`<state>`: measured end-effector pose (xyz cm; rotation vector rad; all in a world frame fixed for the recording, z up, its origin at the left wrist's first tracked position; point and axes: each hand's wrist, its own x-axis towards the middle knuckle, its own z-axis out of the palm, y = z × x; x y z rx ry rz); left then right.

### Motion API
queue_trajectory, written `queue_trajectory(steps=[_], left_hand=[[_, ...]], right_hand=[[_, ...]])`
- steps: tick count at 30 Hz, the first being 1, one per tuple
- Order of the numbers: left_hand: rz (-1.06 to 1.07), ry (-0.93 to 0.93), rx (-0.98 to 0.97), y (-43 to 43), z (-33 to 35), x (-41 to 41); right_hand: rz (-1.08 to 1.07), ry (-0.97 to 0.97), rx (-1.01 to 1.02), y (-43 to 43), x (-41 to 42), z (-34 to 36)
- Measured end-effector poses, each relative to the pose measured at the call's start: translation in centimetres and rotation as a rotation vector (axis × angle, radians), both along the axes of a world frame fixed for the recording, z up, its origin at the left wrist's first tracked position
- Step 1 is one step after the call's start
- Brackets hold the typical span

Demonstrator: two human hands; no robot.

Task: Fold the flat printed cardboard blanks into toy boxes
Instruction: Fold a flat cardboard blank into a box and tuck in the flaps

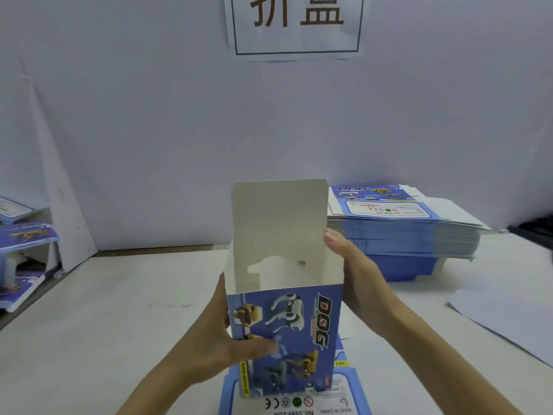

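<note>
A blue printed toy box [299, 324] with robot dogs and "DOG" on its front is held upright in the middle of the view, its top open. Its white lid flap [279, 223] stands straight up at the back. My left hand [227, 348] grips the box's left side with the thumb across the printed front. My right hand [356, 274] holds the right wall, thumb at the rim by the flap. A flat blank [332, 396] lies on the table under the box.
A tall stack of flat blanks [404, 232] sits at the back right on a blue base. Folded boxes [24, 250] stand at the left edge. A white sheet [508, 319] lies at the right. A paper sign [296, 25] hangs on the wall.
</note>
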<state>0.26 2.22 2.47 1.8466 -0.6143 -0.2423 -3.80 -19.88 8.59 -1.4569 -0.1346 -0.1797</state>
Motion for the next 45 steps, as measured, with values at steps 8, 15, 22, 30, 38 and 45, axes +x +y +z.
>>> queue_trajectory(steps=[8,15,22,30,38,45], left_hand=[[-0.016,-0.051,-0.015,0.0,-0.5,0.2],[0.005,-0.064,-0.007,-0.5,-0.5,-0.6],[0.047,-0.261,0.015,2.1,1.3,-1.6],[0.119,-0.906,0.110,2.9,4.4,-1.9],[0.196,-0.674,-0.089,1.9,-1.0,-3.7],[0.083,-0.288,-0.263,-0.7,-2.9,-4.3]], right_hand=[[0.216,0.026,0.439,-1.3,-0.7,-2.6],[0.173,0.283,0.145,0.2,-2.3,-7.1],[-0.412,-0.490,-0.222,-2.0,-4.6,-3.2],[-0.383,-0.687,-0.727,-1.4,-4.8,-3.7],[-0.402,-0.637,-0.590,-0.9,-4.6,-4.4],[-0.276,-0.554,-0.368,-0.4,-5.1,-4.7]])
